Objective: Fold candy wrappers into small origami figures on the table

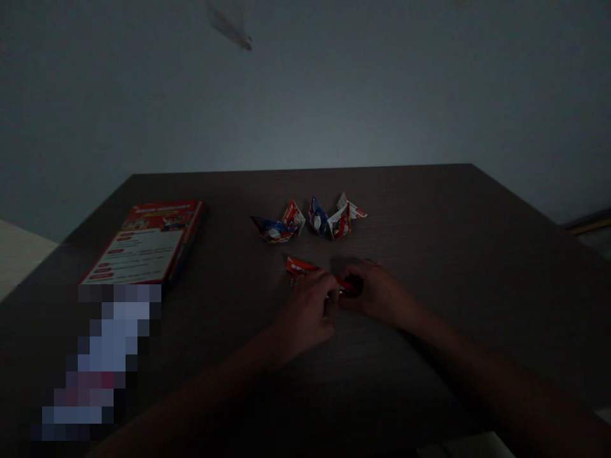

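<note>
And there, left hand (310,308) and right hand (377,292) clamped the red folded paper (300,266) between them, its middle hidden behind fingers!

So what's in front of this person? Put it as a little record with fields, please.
Left hand: at the red folded paper
Right hand: curled at its right end
Beyond the hands: two multicoloured folded-paper shapes, side by side
Far left: printed red-and-white booklets, stacked
Surface: dark wood-grain table
Lower left: pixelated, unreadable
Light: dim
</note>
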A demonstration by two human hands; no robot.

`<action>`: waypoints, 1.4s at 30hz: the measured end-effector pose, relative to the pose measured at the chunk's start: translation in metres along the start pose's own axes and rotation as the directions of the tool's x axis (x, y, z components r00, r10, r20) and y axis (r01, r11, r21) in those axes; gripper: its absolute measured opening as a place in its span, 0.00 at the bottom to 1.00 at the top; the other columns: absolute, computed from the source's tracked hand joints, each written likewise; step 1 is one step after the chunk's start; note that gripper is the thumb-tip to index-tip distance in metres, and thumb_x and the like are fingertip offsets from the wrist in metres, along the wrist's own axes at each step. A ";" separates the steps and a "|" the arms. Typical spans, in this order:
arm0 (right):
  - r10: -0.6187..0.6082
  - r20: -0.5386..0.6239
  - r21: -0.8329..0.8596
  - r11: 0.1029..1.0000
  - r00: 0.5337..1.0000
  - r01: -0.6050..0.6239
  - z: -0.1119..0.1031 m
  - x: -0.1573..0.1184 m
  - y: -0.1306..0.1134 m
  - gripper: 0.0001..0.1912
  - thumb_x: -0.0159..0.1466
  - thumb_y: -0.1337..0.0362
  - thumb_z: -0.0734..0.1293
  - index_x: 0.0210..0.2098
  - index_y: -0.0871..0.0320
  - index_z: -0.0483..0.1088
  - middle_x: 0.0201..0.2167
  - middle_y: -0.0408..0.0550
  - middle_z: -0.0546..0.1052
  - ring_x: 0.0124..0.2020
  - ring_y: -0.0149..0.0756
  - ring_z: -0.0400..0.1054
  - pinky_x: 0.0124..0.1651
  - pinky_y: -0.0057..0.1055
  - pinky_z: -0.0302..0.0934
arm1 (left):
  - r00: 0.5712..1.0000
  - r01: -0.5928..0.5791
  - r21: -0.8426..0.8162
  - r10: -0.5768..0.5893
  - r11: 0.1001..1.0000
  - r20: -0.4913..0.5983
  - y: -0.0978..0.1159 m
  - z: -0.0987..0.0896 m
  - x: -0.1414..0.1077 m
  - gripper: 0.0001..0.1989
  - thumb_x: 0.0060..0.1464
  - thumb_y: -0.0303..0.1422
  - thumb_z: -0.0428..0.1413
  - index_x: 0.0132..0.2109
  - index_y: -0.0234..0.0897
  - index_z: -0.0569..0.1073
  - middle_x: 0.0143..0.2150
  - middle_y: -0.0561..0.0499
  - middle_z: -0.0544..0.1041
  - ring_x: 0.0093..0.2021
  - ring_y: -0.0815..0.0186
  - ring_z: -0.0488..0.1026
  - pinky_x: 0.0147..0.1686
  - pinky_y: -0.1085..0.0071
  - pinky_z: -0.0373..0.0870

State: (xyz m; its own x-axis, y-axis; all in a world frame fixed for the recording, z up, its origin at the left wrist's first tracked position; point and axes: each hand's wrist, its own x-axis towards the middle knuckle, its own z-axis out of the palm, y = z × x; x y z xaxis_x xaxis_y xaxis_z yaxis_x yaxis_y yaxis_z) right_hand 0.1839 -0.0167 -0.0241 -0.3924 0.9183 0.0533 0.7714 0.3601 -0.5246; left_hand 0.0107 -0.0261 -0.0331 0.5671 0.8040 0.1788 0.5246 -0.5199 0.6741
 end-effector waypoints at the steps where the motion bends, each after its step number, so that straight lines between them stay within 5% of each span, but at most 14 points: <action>1: 0.002 -0.005 -0.007 1.000 1.000 -0.002 0.000 0.000 0.000 0.09 0.51 0.62 0.71 0.30 0.58 0.70 0.26 0.43 0.73 0.30 0.34 0.64 0.34 0.29 0.52 | 1.000 0.002 0.003 -0.002 1.000 -0.001 0.000 0.000 0.000 0.10 0.43 0.18 0.48 0.30 0.37 0.61 0.33 0.51 0.66 0.37 0.65 0.65 0.31 0.72 0.58; 21: -0.015 0.100 0.223 0.975 0.995 -0.008 -0.015 -0.006 0.008 0.10 0.56 0.69 0.67 0.38 0.57 0.70 0.31 0.43 0.75 0.30 0.32 0.68 0.33 0.27 0.58 | 0.999 0.004 0.032 -0.005 0.999 0.033 0.001 -0.003 0.000 0.11 0.40 0.17 0.49 0.30 0.37 0.62 0.33 0.51 0.67 0.36 0.64 0.65 0.31 0.71 0.59; 42: -0.100 0.032 0.185 0.978 0.994 0.092 -0.014 -0.006 0.009 0.08 0.54 0.72 0.66 0.34 0.58 0.71 0.28 0.43 0.74 0.29 0.31 0.67 0.32 0.26 0.58 | 0.998 -0.059 0.033 0.058 0.998 0.014 -0.001 -0.002 -0.003 0.11 0.42 0.17 0.48 0.32 0.37 0.63 0.35 0.50 0.68 0.39 0.64 0.66 0.34 0.70 0.61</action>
State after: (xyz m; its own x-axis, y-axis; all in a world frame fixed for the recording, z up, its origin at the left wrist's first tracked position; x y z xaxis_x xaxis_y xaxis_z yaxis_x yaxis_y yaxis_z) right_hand 0.2002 -0.0162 -0.0172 -0.4835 0.8719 0.0781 0.6258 0.4066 -0.6656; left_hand 0.0074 -0.0278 -0.0327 0.6057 0.7681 0.2075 0.5113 -0.5756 0.6382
